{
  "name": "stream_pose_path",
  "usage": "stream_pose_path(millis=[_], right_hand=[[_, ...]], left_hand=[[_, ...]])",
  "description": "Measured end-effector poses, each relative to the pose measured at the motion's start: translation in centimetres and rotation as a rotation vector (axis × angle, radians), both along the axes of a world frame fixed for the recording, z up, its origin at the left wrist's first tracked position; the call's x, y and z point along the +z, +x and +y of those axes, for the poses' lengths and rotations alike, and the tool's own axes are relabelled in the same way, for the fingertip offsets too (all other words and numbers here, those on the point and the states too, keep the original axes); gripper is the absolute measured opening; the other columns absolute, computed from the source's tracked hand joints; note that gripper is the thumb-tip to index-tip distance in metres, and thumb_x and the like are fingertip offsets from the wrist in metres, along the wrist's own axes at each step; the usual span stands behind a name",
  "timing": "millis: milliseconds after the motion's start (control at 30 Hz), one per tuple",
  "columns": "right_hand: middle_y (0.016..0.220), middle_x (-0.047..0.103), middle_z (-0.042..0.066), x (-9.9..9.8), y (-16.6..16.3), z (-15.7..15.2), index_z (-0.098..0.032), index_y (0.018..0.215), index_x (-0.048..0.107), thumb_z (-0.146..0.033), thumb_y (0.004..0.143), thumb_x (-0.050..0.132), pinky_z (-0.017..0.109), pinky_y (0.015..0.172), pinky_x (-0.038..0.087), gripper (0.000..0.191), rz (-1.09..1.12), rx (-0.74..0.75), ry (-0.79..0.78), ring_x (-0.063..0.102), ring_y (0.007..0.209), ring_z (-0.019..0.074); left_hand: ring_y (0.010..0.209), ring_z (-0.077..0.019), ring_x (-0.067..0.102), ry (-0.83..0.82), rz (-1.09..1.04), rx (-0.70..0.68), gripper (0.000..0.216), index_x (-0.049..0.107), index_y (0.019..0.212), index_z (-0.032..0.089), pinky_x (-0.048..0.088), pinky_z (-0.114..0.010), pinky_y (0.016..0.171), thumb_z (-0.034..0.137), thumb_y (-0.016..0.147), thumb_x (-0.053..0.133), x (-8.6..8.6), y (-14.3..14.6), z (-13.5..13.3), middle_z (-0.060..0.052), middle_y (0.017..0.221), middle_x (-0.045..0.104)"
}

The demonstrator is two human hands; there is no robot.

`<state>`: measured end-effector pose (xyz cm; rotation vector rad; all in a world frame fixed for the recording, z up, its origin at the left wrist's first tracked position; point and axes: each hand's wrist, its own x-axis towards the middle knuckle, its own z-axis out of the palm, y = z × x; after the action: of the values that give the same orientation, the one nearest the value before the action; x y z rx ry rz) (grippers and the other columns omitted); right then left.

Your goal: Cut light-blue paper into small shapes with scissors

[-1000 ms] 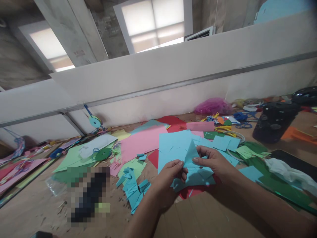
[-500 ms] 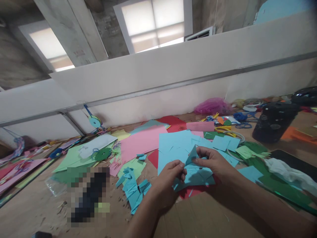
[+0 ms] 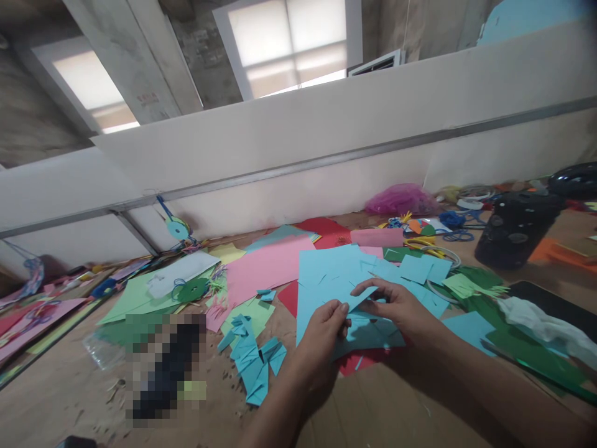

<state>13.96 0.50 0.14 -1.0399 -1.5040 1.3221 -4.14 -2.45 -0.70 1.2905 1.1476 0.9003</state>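
Observation:
My left hand [image 3: 321, 336] and my right hand [image 3: 396, 308] meet over a small folded piece of light blue paper [image 3: 357, 298], each pinching it at the fingertips. The piece lies nearly flat between them. Under the hands lie larger light blue sheets [image 3: 326, 274] and a red sheet [image 3: 357, 361]. A heap of small folded blue paper pieces [image 3: 254, 358] sits on the table just left of my left wrist.
Pink [image 3: 268, 264], green [image 3: 140, 292] and red [image 3: 321, 227] papers cover the wooden table [image 3: 69, 392]. A black container [image 3: 513, 230] stands at the right, with a pink plastic bag [image 3: 401, 199] by the white partition [image 3: 326, 130]. Green scraps and white cloth [image 3: 541, 320] lie near my right arm.
The blue piece stood up as a pointed triangle between my fingers a second ago; it has since been folded down and now lies nearly flat. Both hands stayed in place.

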Motion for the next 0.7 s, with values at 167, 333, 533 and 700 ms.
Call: stream_pose_path(millis=[167,333,533,700], right_hand=[[0.068,0.054,-0.002,-0.13,0.07,-0.08,-0.023,0.086,0.070,-0.038,0.075,0.068,0.029,0.060,0.036,0.019,0.109,0.038,-0.063,0.047,0.063,0.0149],[0.061,0.053,-0.003,-0.23,-0.06,-0.14,-0.022,0.085,0.069,-0.033,0.071,0.070,0.028,0.058,0.037,0.017,0.186,0.027,-0.166,0.047,0.059,0.0146],[0.062,0.053,-0.002,-0.62,-0.04,-0.21,-0.023,0.084,0.069,-0.033,0.070,0.072,0.028,0.055,0.038,0.017,0.242,0.005,-0.192,0.047,0.057,0.0143],[0.073,0.055,0.000,-0.61,0.03,-0.11,-0.021,0.086,0.070,-0.033,0.071,0.070,0.028,0.054,0.040,0.019,0.252,-0.009,-0.204,0.049,0.058,0.0138]], left_hand=[[0.059,-0.0123,0.037,0.061,0.042,0.007,0.041,0.045,0.068,0.020,0.027,-0.026,0.058,0.056,0.087,0.046,-0.19,-0.03,0.12,0.004,0.061,0.040],[0.060,-0.0122,0.037,0.085,0.058,0.000,0.040,0.043,0.068,0.020,0.028,-0.026,0.059,0.055,0.088,0.045,-0.06,0.11,0.08,0.004,0.062,0.040],[0.061,-0.0128,0.038,0.111,0.062,-0.030,0.042,0.044,0.068,0.020,0.029,-0.026,0.060,0.058,0.088,0.045,0.57,0.12,-0.16,0.004,0.062,0.041],[0.060,-0.0126,0.036,0.090,0.084,-0.026,0.040,0.045,0.069,0.021,0.027,-0.026,0.057,0.055,0.088,0.045,0.30,0.05,-0.07,0.004,0.061,0.039]])
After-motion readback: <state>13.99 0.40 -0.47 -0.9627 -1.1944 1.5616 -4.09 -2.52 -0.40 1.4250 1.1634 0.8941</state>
